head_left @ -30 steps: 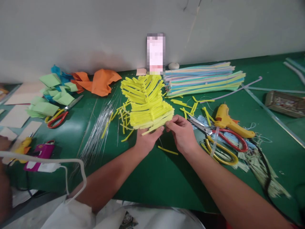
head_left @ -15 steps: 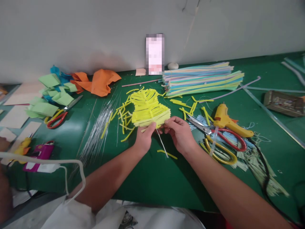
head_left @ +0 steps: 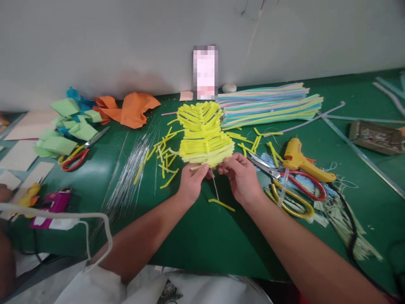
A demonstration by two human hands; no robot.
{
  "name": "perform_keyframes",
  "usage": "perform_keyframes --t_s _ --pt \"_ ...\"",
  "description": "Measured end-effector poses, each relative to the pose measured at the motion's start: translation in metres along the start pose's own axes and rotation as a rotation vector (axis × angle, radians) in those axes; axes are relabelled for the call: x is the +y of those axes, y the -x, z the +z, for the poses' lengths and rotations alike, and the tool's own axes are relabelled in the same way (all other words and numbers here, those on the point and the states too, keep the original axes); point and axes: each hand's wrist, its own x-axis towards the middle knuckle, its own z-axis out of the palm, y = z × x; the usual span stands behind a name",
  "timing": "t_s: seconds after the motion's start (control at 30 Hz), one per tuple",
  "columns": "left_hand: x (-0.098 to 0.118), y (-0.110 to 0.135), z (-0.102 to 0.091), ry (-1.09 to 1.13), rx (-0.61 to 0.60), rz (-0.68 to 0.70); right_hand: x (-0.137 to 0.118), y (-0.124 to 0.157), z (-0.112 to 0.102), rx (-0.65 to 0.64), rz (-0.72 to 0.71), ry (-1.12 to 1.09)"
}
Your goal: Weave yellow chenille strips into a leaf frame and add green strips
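Pipe-cleaner piece (head_left: 206,145), ribbed and fuzzy yellow, sits pinched at its lower edge by left hand (head_left: 191,184) and right hand (head_left: 242,177)!

The ribbed piece (head_left: 205,145) was bright yellow, paling toward its lower edge, with a herringbone pattern near the top. The tabletop (head_left: 196,240) was deep green, the bundled stems (head_left: 272,107) pastel blue, lilac, yellow and mint, the glue gun (head_left: 294,157) yellow, the scissors (head_left: 275,172) beside it red-and-yellow-handled.
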Motion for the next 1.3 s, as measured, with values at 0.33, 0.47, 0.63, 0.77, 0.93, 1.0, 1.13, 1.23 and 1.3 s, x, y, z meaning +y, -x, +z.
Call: perform_keyframes --t_s 0.33,0.47,0.63,0.77,0.93,1.0,1.13,1.23,1.3 --pt "-0.011 -0.001 -0.002 0.133 0.031 -0.013 0.0 0.0 0.001 0.009 -0.014 0.033" --pt "-0.01 -0.001 -0.001 0.169 0.041 -0.037 0.001 -0.001 0.001 0.018 -0.017 0.019" --pt "-0.004 0.001 0.001 0.13 0.111 -0.042 0.003 -0.002 -0.001 0.017 -0.031 0.009" --pt "-0.006 -0.001 -0.001 0.074 0.255 0.003 0.004 -0.003 -0.001 0.03 -0.048 0.012" --pt "-0.006 -0.003 -0.002 0.073 0.323 0.031 0.003 -0.003 0.0 0.05 -0.064 0.006" --pt "-0.003 -0.002 -0.001 0.092 0.341 0.049 0.004 -0.002 0.001 0.048 -0.061 -0.002" --pt "0.002 0.003 0.001 0.09 0.393 0.147 0.005 -0.002 0.0 0.033 -0.058 -0.027" --pt "0.001 0.007 0.001 0.085 0.415 0.206 0.006 -0.002 0.0 0.023 -0.06 -0.026" --pt "0.0 0.009 0.0 0.084 0.385 0.234 0.007 -0.002 0.0 0.027 -0.059 -0.024"
